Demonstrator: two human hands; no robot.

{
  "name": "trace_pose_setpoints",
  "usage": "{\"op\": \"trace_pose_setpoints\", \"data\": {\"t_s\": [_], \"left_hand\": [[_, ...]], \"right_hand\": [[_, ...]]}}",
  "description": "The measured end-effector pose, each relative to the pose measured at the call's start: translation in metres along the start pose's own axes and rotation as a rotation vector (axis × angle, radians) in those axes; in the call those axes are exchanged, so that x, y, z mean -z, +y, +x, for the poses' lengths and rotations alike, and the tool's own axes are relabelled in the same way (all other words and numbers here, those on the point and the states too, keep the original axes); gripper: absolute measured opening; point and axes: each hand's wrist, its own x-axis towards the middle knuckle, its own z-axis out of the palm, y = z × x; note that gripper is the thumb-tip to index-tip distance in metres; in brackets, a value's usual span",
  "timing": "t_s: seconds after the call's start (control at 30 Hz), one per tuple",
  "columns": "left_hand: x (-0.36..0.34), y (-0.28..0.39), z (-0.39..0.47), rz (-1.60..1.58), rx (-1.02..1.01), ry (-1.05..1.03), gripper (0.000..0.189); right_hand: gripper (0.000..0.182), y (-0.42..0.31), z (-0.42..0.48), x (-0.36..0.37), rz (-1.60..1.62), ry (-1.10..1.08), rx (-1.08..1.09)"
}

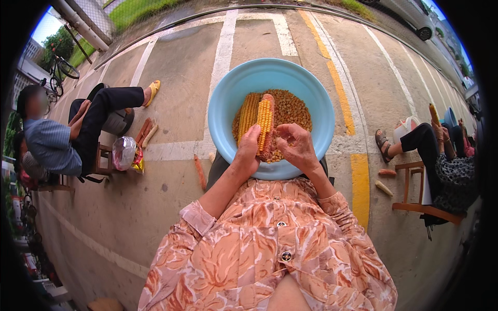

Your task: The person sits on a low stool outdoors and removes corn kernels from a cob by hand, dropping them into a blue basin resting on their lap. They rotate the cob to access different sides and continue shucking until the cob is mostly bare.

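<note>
My left hand (249,148) is closed around a partly shelled ear of dried corn (265,128); yellow kernels cover its left side and the reddish cob is bare on the right. Just right of the ear is my right hand (297,147), with curled fingers close to the bare side; whether it holds kernels cannot be told. Both hands are over a light blue plastic basin (272,70) on my lap. Loose corn kernels (293,107) lie in the basin, and another ear of corn (249,112) rests on them at the left.
A bare cob (200,172) lies on the pavement left of the basin. At left, a seated person (52,144) is beside a dark bucket (118,120), a plastic bag (124,153) and cobs (144,130). At right, another seated person (453,175) holds corn near a white bucket (404,128).
</note>
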Motion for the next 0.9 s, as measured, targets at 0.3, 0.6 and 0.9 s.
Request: {"op": "trace_pose_setpoints", "data": {"t_s": [0.3,0.6,0.9], "left_hand": [[-0.009,0.005,-0.012,0.068,-0.143,0.126,0.028],[-0.022,0.025,-0.033,0.073,-0.131,0.073,0.033],[-0.032,0.103,-0.052,0.090,-0.263,0.041,0.034]], "right_hand": [[0.035,0.026,-0.030,0.076,0.200,0.495,-0.251],[0.033,0.028,-0.022,0.074,0.434,0.136,-0.476],[0.034,-0.078,0.037,0.054,0.599,-0.057,-0.383]]}}
